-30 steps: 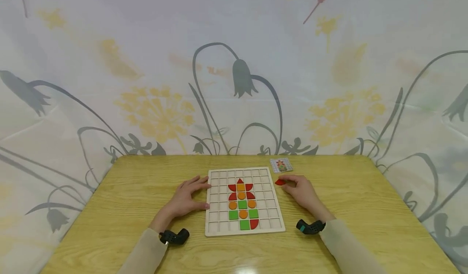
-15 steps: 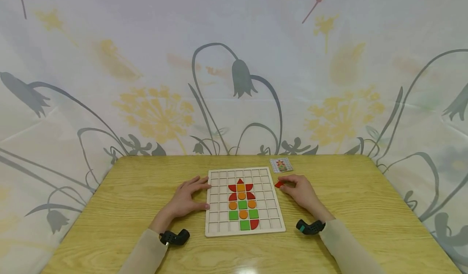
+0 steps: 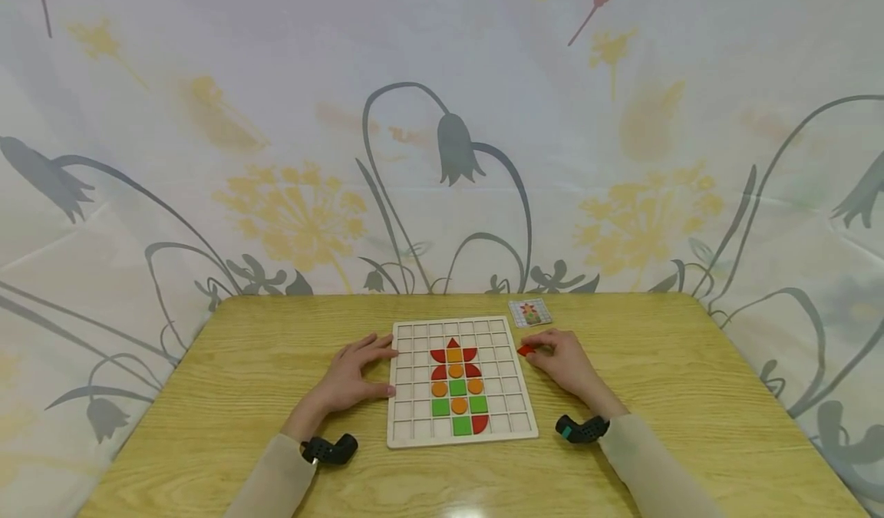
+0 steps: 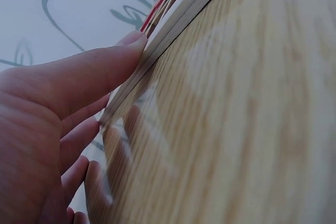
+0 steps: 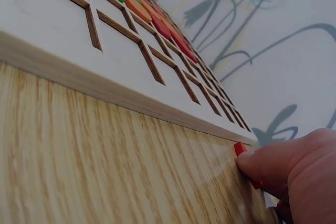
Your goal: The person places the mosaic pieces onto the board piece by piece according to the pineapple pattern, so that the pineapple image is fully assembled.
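Note:
A square wooden grid board point(image 3: 414, 426) lies mid-table, with red, orange and green tiles forming a figure in its cells. My left hand point(image 3: 351, 376) touches the board's left edge, thumb and fingertips spread along it; the left wrist view shows the thumb point(image 4: 105, 69) against the rim. Just right of the board, my right hand point(image 3: 568, 361) pinches a red tile point(image 3: 526, 350) between thumb and fingers. In the right wrist view this red tile point(image 5: 240, 148) shows partly behind the thumb, close to the board's edge and low over the table.
A small picture card point(image 3: 530, 312) with a similar coloured figure on a grid lies behind the board's right corner. The wooden table point(image 3: 228, 395) reaches back to a wall covering point(image 3: 311, 119) printed with flowers. Each wrist wears a black camera.
My right hand has shifted slightly left with the red tile, and the tile has turned a little in the fingers. The left hand and the board have stayed in place.

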`<state>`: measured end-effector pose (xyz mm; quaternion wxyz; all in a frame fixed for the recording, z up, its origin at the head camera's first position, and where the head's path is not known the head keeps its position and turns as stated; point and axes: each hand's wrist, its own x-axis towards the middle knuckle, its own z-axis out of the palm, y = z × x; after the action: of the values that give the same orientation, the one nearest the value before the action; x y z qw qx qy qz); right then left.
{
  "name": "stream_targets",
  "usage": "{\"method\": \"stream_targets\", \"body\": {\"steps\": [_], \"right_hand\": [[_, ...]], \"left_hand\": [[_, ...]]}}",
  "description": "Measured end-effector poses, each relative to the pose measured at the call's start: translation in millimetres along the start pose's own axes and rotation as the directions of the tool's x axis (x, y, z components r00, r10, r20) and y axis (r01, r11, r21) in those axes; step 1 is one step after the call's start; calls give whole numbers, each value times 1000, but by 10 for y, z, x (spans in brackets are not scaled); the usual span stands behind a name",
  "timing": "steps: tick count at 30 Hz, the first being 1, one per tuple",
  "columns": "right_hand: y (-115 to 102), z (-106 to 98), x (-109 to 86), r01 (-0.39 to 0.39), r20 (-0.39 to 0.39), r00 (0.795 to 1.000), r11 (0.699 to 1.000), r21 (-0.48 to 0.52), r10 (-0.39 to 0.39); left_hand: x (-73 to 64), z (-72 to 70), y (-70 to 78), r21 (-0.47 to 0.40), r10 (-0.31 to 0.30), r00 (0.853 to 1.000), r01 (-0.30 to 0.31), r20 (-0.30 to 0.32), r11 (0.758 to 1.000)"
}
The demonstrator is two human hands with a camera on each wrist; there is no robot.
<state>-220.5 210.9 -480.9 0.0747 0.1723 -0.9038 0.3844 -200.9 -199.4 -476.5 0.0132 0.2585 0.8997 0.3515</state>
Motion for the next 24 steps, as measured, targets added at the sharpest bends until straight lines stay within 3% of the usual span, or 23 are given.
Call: {"method": "stream_targets", "body": {"steps": [15,24], "right_hand": [[35,20,-4,-36,6,999,996,-87,37],[35,-6,-7,-29,35,999,996,-82,32]], "left_hand": [[17,-10,13,-1,-10,1000,10,13,1000],[12,-14,2,-3,-27,999,27,22,1000]]}}
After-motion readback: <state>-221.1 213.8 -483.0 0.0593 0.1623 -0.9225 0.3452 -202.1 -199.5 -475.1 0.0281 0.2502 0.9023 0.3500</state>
